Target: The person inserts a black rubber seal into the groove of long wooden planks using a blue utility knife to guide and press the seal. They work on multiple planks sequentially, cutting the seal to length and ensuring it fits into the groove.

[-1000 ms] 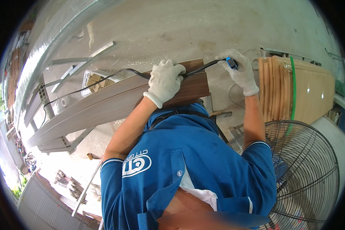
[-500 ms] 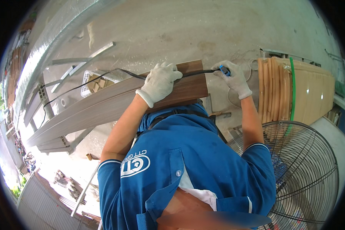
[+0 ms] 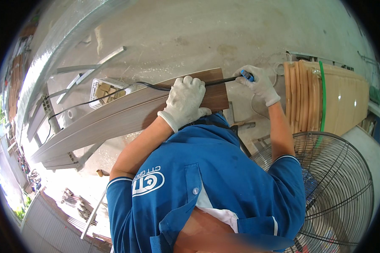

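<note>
Long brown wood-grain planks (image 3: pixel 126 114) lie stacked in front of my body, running away to the left. A thin black strip (image 3: pixel 221 80) runs along them. My left hand (image 3: pixel 183 101), in a white knit glove, lies over the planks near their right end. Its fingers are curled over the strip, and its thumb points right along the wood. Beyond the plank end, my gloved right hand (image 3: pixel 259 86) is closed round a small blue-and-black hand tool (image 3: pixel 247 76) and the strip's right end. The tool's exact kind is partly hidden by the fingers.
At the right stand upright tan panels (image 3: pixel 306 97) with a green strap (image 3: pixel 323 97). A round wire fan guard (image 3: pixel 337 185) is at my lower right. Metal bars (image 3: pixel 90 69) and a white crate (image 3: pixel 107 90) sit beyond the planks at the left.
My left hand has shifted slightly right and toward my body, its thumb now stretched along the planks. The strip bows up a little left of it. My right hand has barely moved.
</note>
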Demonstrator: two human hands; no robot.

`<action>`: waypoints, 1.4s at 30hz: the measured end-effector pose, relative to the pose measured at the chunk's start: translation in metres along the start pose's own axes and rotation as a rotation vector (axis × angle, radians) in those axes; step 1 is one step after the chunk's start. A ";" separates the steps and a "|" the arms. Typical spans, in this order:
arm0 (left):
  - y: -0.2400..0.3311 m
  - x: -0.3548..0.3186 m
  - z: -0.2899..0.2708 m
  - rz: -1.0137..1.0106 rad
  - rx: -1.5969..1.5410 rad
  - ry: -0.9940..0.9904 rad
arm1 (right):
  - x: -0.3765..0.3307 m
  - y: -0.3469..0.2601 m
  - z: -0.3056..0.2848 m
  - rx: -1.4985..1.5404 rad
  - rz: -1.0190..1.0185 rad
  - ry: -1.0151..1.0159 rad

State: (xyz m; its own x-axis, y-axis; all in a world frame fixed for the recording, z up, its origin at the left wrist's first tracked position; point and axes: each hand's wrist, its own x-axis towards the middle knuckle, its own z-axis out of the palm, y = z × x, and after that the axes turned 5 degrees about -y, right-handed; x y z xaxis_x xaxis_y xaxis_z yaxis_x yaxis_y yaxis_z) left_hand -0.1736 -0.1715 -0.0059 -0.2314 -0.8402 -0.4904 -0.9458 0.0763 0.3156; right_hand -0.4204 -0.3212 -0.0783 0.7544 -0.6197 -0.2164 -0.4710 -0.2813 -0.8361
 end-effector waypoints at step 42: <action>0.015 0.018 0.041 -0.028 -0.026 0.164 | -0.008 0.007 0.004 0.107 0.227 -0.117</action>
State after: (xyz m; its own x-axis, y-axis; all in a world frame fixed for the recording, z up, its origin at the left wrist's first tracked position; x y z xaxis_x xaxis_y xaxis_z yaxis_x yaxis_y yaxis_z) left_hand -0.2017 -0.1636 -0.0436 -0.1624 -0.9184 -0.3607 -0.9448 0.0394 0.3252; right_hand -0.4280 -0.3159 -0.0845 0.6856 -0.5677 -0.4557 -0.5876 -0.0619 -0.8068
